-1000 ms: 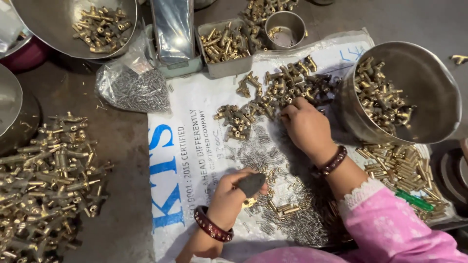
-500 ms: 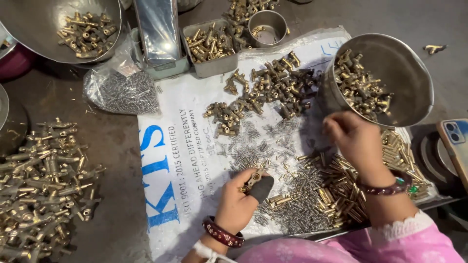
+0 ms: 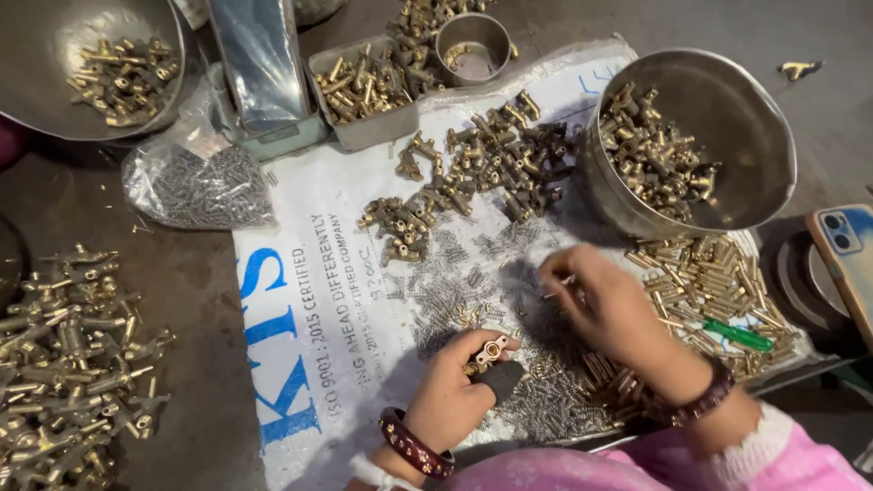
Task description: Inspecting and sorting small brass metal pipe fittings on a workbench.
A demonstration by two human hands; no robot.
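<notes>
Left hand (image 3: pixel 455 391) at 6 o'clock, fingers curled tight around a small brass fitting (image 3: pixel 489 350), open bore facing up; a dark cover sits on the thumb. Right hand (image 3: pixel 614 314) at 4 o'clock from centre, slightly blurred, fingertips pinching a thin pin (image 3: pixel 556 289) that juts toward 9 o'clock, just above the fitting and apart from it. Both hands work over a white printed sack (image 3: pixel 309 318) spread on the surface. Small grey springs (image 3: pixel 446 300) lie scattered on the sack between and under the hands. A heap of brass fittings (image 3: pixel 491 155) lies at 12 o'clock on the sack. Steel bowl (image 3: pixel 755 136) at 2 o'clock, tilted, holds more brass parts. Brass tubes (image 3: pixel 709 282) lie beside the right hand at 3 o'clock, with a green tool (image 3: pixel 738 335) on them. Clear bag of grey springs (image 3: pixel 205 186) at 10 o'clock. Rectangular tray (image 3: pixel 368 127) of brass pieces at 11 o'clock. Larger brass parts (image 3: pixel 68 364) piled at 8 o'clock. Phone (image 3: pixel 850 245) at the right edge.
</notes>
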